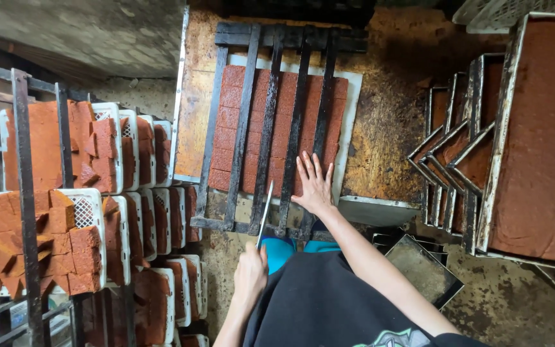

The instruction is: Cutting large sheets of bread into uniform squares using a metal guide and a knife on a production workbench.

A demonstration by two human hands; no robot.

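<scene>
While left hand (250,273) grips knife (265,212), right hand (314,183) presses flat, fingers spread, on black metal grid (268,122).

A stained brown worktable (380,122) carries a white board (352,115) — reddish slab (281,128) on it, under a black slatted frame (271,45).

Slatted frame (271,128) atop slab (281,115)

Slab (284,128) – reddish-brown, scored in square grid. Slatted guide frame (271,122) over it – black, grimy. Board (352,122) beneath – white. Knife blade (265,212) – pale silver. Worktop (387,128) – ochre, stained dark brown. Racked crates (107,160) – white mesh, filled with orange-brown squares. Stacked trays (534,128) – rust-red filling, dark metal rims. Clothing – black top, teal beneath.
</scene>
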